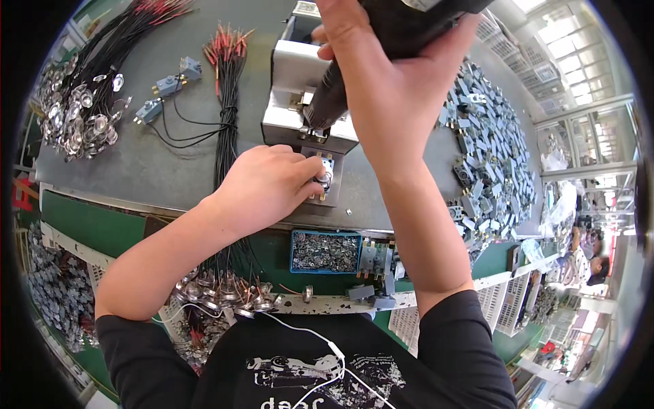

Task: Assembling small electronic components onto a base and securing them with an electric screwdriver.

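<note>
My right hand is wrapped round a black electric screwdriver, held high and tilted. Its lower end reaches down to the front of a white boxy device, at a small metal part there; the tip itself is hard to make out. Just nearer to me, my left hand has its fingers closed on a small thermostat-like part with a round metal face and brass-coloured tabs. That part rests on a metal plate in front of the device, and my fingers partly hide it.
A large heap of grey-blue blocks covers the right side. Black wires with red ends lie left of the device, near wired grey blocks. Metal discs lie far left. A blue tray of small metal pieces sits at the near edge.
</note>
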Demonstrator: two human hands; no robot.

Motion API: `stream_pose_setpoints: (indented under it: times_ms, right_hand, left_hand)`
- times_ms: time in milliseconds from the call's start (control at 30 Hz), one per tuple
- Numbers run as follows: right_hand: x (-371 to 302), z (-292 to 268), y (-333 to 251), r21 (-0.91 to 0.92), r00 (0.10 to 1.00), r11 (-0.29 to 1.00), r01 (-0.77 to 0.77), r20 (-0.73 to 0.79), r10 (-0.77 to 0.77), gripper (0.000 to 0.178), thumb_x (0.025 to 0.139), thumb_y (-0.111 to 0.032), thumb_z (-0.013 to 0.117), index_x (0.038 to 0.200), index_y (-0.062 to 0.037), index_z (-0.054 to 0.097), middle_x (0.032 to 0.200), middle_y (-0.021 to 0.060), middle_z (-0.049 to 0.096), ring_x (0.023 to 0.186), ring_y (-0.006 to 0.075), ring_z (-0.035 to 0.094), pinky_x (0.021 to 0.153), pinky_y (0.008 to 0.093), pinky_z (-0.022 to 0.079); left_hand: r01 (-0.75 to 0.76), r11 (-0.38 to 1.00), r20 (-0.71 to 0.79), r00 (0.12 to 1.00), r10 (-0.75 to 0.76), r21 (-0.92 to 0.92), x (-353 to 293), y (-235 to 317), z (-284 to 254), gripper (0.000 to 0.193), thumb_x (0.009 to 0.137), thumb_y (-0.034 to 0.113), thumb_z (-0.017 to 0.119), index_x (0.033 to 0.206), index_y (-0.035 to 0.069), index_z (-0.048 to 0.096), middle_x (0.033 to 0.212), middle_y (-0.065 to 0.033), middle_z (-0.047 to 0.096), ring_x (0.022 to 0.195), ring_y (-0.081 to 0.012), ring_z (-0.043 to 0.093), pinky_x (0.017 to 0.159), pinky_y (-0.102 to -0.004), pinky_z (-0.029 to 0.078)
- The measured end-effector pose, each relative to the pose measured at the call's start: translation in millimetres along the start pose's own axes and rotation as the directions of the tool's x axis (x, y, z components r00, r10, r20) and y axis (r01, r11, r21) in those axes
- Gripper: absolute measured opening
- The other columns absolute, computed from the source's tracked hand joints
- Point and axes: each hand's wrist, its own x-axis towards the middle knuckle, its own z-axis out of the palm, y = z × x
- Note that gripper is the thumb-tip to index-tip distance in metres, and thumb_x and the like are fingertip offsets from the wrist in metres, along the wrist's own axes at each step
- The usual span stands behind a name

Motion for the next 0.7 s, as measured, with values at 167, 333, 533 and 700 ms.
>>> stream_pose_setpoints:
  times_ms: [167,333,533,700]
  right_hand:
    - [7,-1,-7,0.131,0.997,0.989,-0.072,-0.001,0.072,0.063,0.088,0.006,0.076,0.138,-0.0041,0.038,0.106,0.0082,0.066,0.087,0.0121,0.065,0.067,0.0249,0.055]
    - [5,-10,-2,0.101,0.989,0.989,-0.105,0.117,0.093,0.057,0.088,0.007,0.076,0.130,-0.0056,0.039,0.095,0.0064,0.066,0.074,0.0117,0.065,0.060,0.0255,0.054]
    - [-8,-30,-15,0.057,0.988,0.987,-0.151,0.047,0.149,0.031,0.088,0.007,0.076,0.109,0.0002,0.055,0.087,0.0069,0.068,0.068,0.0110,0.065,0.057,0.0253,0.053]
    - [-11,-43,-6,-0.029,0.984,0.984,-0.173,0.026,0.174,0.018,0.088,0.009,0.074,0.101,0.0033,0.062,0.085,0.0073,0.069,0.065,0.0106,0.064,0.056,0.0250,0.052]
  left_hand:
    - [-0.014,0.999,0.015,1.000,0.014,0.029,5,4,-1,0.021,0.093,0.029,0.070,0.098,0.010,0.064,0.083,-0.0046,0.070,0.087,-0.0277,0.068,0.079,-0.0425,0.054]
    - [-0.011,1.000,0.035,0.999,0.010,0.023,2,0,0,0.022,0.093,0.031,0.070,0.100,0.011,0.065,0.083,-0.0050,0.070,0.085,-0.0277,0.068,0.077,-0.0424,0.054]
    - [-0.032,0.998,-0.127,0.992,0.026,-0.045,-3,-6,13,0.024,0.091,0.031,0.074,0.104,0.013,0.067,0.076,-0.0076,0.067,0.078,-0.0297,0.069,0.069,-0.0439,0.054]
    - [-0.003,1.000,-0.090,0.996,0.000,-0.027,-3,-6,12,0.023,0.091,0.031,0.074,0.104,0.013,0.067,0.076,-0.0073,0.067,0.078,-0.0295,0.069,0.070,-0.0437,0.054]
